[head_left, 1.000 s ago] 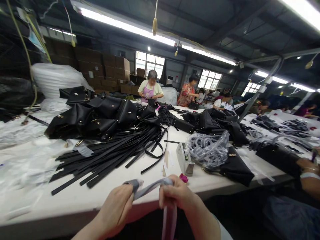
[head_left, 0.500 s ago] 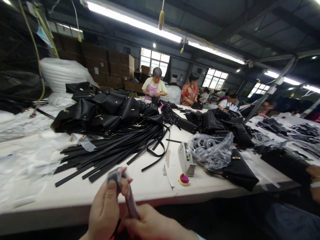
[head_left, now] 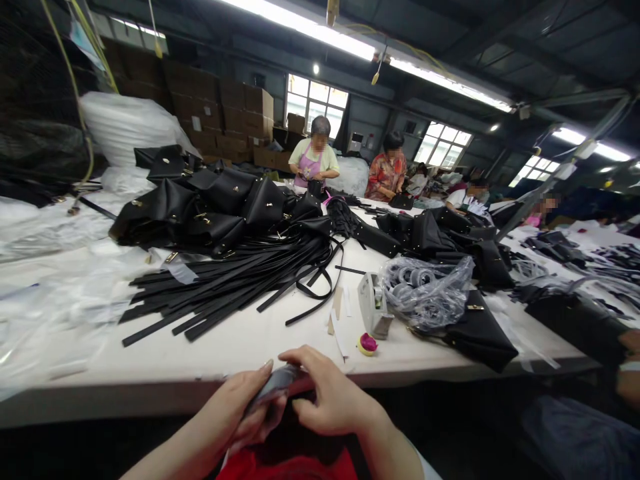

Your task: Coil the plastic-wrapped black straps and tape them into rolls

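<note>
Both my hands work low at the near edge of a long white table (head_left: pixel 240 347). My left hand (head_left: pixel 245 407) and my right hand (head_left: pixel 333 393) are closed together on a small grey folded plastic sleeve (head_left: pixel 277 383) held between them. Just beyond them lie a pink and yellow tape roll (head_left: pixel 368 343) and a white tape dispenser (head_left: pixel 374 305). A fan of black straps (head_left: pixel 235 283) spreads over the table's middle.
Black leather bags (head_left: pixel 205 203) are heaped behind the straps. A clear bag of rings (head_left: pixel 425 290) rests on a black bag (head_left: pixel 480 330) at right. Crumpled plastic (head_left: pixel 50 307) covers the left. People work at the far end (head_left: pixel 313 160), and another person's arm (head_left: pixel 627 373) shows at right.
The long grey strip stretched between my hands a second ago is now folded small. My hands dropped and came together below the table edge. The view has tilted down slightly.
</note>
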`<state>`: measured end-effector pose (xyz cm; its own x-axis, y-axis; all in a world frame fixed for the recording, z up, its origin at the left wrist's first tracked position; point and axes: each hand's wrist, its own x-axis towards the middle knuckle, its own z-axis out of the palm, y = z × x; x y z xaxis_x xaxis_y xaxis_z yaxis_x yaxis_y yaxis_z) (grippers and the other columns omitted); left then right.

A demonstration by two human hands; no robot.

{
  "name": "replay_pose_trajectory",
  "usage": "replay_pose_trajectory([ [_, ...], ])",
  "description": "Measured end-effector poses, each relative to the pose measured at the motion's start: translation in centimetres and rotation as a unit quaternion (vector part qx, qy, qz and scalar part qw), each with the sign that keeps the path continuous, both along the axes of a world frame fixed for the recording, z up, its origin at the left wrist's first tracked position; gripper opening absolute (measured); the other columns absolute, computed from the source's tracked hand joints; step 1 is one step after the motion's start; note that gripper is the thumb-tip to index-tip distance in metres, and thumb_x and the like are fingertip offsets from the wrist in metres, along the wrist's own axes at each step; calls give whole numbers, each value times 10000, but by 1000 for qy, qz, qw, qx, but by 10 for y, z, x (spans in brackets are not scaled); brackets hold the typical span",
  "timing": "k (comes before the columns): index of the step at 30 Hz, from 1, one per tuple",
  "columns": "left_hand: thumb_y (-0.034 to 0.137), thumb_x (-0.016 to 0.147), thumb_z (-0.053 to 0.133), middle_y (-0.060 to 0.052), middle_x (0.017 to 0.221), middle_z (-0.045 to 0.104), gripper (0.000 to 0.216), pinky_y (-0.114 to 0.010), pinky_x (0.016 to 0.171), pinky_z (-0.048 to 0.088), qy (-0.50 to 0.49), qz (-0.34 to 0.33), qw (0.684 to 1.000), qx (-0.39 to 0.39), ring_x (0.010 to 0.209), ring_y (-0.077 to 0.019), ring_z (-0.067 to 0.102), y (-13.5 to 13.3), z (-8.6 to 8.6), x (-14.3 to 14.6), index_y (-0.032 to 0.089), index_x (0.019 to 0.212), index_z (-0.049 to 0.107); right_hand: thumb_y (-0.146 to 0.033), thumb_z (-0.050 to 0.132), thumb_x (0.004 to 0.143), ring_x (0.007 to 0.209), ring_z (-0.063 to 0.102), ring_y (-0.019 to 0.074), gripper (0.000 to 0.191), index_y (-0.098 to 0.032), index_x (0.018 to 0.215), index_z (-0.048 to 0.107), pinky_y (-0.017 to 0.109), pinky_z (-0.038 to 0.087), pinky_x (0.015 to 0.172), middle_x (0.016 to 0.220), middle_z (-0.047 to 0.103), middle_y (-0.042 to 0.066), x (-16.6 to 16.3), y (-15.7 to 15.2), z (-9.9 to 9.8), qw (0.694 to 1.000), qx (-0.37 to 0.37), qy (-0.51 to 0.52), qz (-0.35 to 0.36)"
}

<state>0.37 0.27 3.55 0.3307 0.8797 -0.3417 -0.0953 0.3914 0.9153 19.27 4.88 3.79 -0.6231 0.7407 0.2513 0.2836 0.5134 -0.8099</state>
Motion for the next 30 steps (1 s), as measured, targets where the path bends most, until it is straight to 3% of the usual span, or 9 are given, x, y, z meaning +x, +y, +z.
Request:
replay_pose_trajectory([
  [3, 580, 841, 529, 83, 400, 325, 481, -258, 546, 441, -153, 31, 986, -50, 380, -83, 343, -3, 20, 5, 124, 809, 679, -150, 539, 775, 849, 590, 163, 308, -189, 1075, 598, 271, 472, 784, 941, 646, 22, -20, -10, -20, 996, -77, 15, -33],
  [6, 472, 856, 570, 36, 608, 486, 373, -348, 817, 492, -173, 130, 975, 51, 583, -125, 506, 4, 27, 4, 144, 1018, 644, -262, 488, 882, 664, 537, 120, 195, -157, 880, 653, 228, 446, 653, 715, 593, -12, -36, -16, -43, 977, -211, 25, -14],
  [10, 515, 900, 458, -68, 901, 610, 404, -432, 999, 383, 130, 269, 882, 364, 828, -207, 577, 23, 4, -14, 166, 1028, 614, -345, 568, 868, 695, 564, 109, 245, -153, 937, 704, 212, 452, 695, 763, 628, -5, -31, -30, -35, 930, -313, 42, 189],
  [12, 605, 854, 438, -123, 903, 629, 504, -438, 888, 425, 298, 211, 811, 458, 826, -259, 574, 28, -11, -24, 148, 936, 635, -385, 631, 829, 651, 563, 103, 279, -138, 933, 709, 209, 455, 656, 758, 638, 7, -16, -29, -20, 915, -337, 67, 211],
  [14, 636, 823, 428, -110, 752, 618, 525, -387, 712, 436, 389, 107, 783, 474, 707, -256, 554, 29, -18, -29, 157, 808, 642, -450, 664, 794, 531, 523, 91, 351, -124, 919, 698, 205, 425, 537, 669, 614, -1, 2, -17, -7, 917, -355, 86, 160],
  [18, 545, 895, 371, -3, 492, 466, 528, -272, 523, 300, 380, -33, 856, 349, 480, -142, 420, 23, -10, -22, 195, 527, 518, -393, 658, 809, 614, 582, 125, 257, -141, 846, 688, 236, 447, 609, 683, 646, 9, 20, 18, -7, 977, -214, 14, 7],
  [23, 699, 847, 351, 41, 315, 380, 652, -242, 387, 243, 116, -68, 990, 38, 287, -96, 294, 23, 3, -18, 165, 564, 597, -356, 571, 889, 899, 612, 166, 225, -181, 931, 705, 281, 440, 843, 928, 695, 44, 7, 29, -26, 995, -70, -34, -57],
  [26, 732, 819, 389, 81, 258, 257, 678, -222, 383, 309, -42, -37, 995, -78, 254, -87, 280, 26, 4, -24, 140, 592, 627, -380, 465, 942, 918, 609, 166, 300, -176, 1006, 675, 283, 445, 843, 965, 686, 49, -5, 22, -34, 995, -99, 19, -29],
  [30, 650, 896, 349, 100, 274, 229, 681, -212, 475, 439, -158, 19, 978, -134, 245, -53, 242, 31, 13, -33, 103, 625, 650, -370, 626, 825, 813, 581, 167, 297, -169, 1043, 614, 263, 447, 732, 905, 664, 26, -20, 17, -44, 992, -103, 37, -61],
])
